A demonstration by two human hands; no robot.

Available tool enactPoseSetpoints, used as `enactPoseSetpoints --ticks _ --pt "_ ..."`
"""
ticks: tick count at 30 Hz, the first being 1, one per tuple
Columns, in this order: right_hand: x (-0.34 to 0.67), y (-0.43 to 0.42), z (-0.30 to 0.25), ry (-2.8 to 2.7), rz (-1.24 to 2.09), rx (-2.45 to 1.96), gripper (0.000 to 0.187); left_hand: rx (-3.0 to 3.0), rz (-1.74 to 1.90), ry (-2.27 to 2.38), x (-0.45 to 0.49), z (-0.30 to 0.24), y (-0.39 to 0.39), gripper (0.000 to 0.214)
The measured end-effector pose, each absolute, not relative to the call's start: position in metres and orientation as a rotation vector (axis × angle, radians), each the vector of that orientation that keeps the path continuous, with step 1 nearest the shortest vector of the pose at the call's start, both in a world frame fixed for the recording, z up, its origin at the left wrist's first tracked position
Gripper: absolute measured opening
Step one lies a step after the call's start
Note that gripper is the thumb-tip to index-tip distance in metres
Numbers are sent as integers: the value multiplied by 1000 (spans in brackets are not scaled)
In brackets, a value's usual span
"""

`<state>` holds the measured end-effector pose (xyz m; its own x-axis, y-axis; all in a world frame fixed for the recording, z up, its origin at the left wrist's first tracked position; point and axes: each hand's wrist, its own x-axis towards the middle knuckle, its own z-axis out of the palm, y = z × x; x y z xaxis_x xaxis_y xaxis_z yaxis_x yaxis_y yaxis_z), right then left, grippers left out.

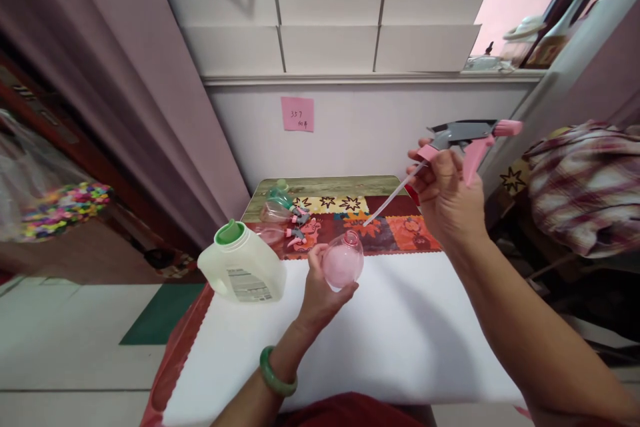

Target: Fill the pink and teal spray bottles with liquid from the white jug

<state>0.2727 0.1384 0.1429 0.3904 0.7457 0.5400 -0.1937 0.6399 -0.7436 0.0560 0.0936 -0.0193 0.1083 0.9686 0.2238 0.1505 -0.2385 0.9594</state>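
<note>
My left hand (323,287) is wrapped round a clear pink spray bottle (343,261), whose open neck faces up. Higher and to the right, my right hand (445,187) grips a grey and pink trigger sprayer (463,133) by its collar. The sprayer's white dip tube (393,195) slants down to the left, its tip above and just right of the bottle's neck, apart from it. Left of my left hand stands a large whitish jug (243,267) with a green opening at the top.
Behind the jug lie other spray bottles with pink and grey heads (299,233) and a green bottle (280,195). The table has a white sheet (390,347) over a patterned cloth (415,233). A pink note (297,114) is on the wall; plaid fabric (590,187) hangs at right.
</note>
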Motion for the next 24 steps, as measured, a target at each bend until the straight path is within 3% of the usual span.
enactPoseSetpoints --ticks 10,13,18,24 --pt "243 133 103 -1054 739 -793 31 1507 1182 1104 54 -16 90 87" --pt "237 131 87 -1119 851 -812 34 1316 1122 918 50 -10 91 90" --pt "226 125 69 -1148 1089 -825 38 925 1040 572 46 -5 85 73" --pt "217 117 67 -1102 1256 -696 46 606 953 495 51 -1 66 74"
